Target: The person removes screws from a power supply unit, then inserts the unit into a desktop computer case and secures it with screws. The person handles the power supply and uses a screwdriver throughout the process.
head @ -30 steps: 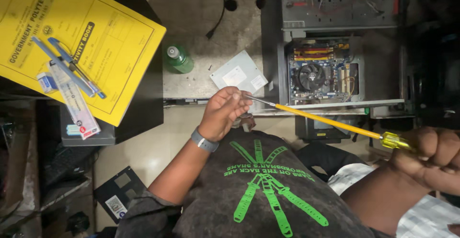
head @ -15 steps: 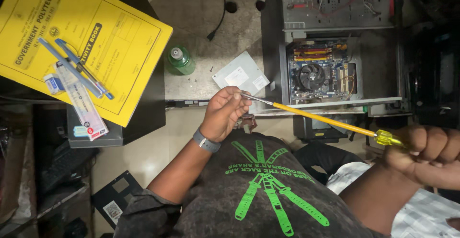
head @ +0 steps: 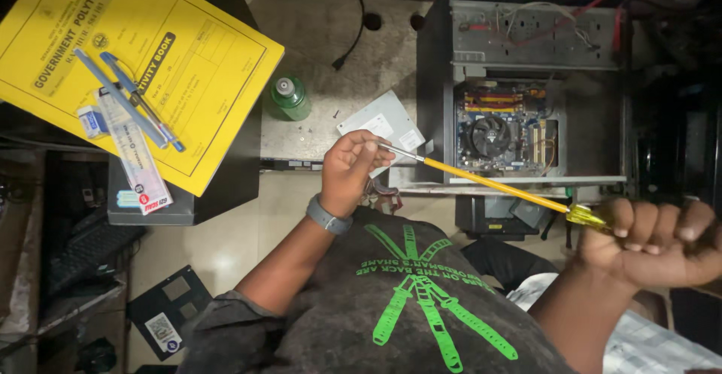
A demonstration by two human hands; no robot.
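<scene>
A long screwdriver (head: 489,184) with a yellow shaft and clear yellow handle stretches between my two hands. My left hand (head: 352,169), with a grey band on its wrist, pinches the metal tip end. My right hand (head: 653,242) is a fist closed around the handle at the lower right. Just beyond the screwdriver, an open computer case (head: 526,80) lies on the floor, showing its board, round fan (head: 489,135) and coloured wires. A flat grey drive (head: 380,126) lies next to my left hand. My dark shirt with a green print fills the bottom.
A green bottle (head: 289,97) stands left of the drive. A yellow booklet (head: 150,65) at the upper left carries two blue pens, a ruler and an eraser, and rests on a black box. A keyboard (head: 86,250) and a black square disk (head: 167,310) lie at the lower left. A black cable (head: 353,35) runs along the top.
Both hands keep their hold on the screwdriver. The view has shifted slightly; my right hand sits a little further left in the picture.
</scene>
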